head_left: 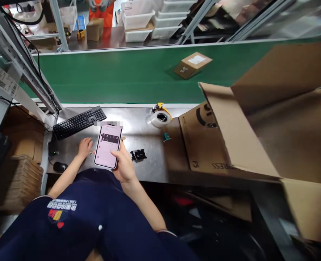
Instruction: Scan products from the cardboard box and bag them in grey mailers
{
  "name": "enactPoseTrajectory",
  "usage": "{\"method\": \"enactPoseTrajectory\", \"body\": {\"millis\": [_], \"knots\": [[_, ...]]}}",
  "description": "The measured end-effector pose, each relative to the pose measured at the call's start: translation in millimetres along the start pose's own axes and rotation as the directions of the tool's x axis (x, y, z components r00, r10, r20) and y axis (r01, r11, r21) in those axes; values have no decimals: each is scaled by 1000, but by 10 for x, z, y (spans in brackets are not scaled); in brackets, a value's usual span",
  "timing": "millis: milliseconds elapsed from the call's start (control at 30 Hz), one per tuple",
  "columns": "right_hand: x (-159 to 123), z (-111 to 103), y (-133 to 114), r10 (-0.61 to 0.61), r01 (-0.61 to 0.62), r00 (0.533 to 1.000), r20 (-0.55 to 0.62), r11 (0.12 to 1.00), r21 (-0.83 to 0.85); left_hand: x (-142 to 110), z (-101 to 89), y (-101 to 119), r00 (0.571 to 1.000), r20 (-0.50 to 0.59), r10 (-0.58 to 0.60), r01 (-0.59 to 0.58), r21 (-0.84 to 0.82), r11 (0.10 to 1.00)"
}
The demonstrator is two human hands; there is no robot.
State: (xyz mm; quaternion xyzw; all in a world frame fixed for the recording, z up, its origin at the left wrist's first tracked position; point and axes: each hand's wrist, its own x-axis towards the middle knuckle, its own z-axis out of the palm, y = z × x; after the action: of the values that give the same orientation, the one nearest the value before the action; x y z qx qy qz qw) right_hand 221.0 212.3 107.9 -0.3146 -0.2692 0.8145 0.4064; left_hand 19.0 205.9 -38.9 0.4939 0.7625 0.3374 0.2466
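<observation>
My right hand (124, 163) grips a smartphone (108, 150) upright in front of my body, with the thumb over its lit screen. The screen shows a pale pink page with a dark pop-up menu. My left hand (84, 147) rests on the metal table (155, 166) left of the phone, fingers stretched out and nothing seen in them. A black keyboard (79, 121) lies just beyond it, and a black mouse (59, 166) sits to its lower left. Right of my right hand lies a small black object (138, 154) whose kind I cannot make out.
A tape dispenser (161, 116) and a small teal item (166, 137) lie near a large open cardboard box (204, 141) on the right. Behind runs a green conveyor belt (117, 78) carrying a small carton (193, 65). Across it, a person in orange stands near white bins (138, 21).
</observation>
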Motion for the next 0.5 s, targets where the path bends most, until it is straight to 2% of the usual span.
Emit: {"method": "enactPoseTrajectory", "body": {"millis": [67, 133, 200, 267, 367, 500], "knots": [[-10, 10, -23, -8, 8, 1000, 4, 1000, -10, 77, -128, 191, 998, -59, -2, -2, -57, 998], [-15, 28, -53, -9, 9, 1000, 23, 1000, 6, 95, -310, 457, 993, -113, 12, -37, -222, 974], [-19, 43, -80, -12, 10, 998, 59, 999, 35, 44, -515, 762, 989, -140, 49, -106, -440, 892], [-30, 46, -100, -19, 14, 995, 97, 999, 52, -42, -701, 1053, 986, -125, 106, -159, -585, 795], [-57, 25, -122, 34, -39, 988, 150, 999, 29, -143, -866, 1366, 986, -55, 155, -155, -622, 768], [-81, -13, -141, 112, -110, 979, 168, 994, -20, -166, -890, 1541, 994, -12, 104, -90, -608, 789]]}}
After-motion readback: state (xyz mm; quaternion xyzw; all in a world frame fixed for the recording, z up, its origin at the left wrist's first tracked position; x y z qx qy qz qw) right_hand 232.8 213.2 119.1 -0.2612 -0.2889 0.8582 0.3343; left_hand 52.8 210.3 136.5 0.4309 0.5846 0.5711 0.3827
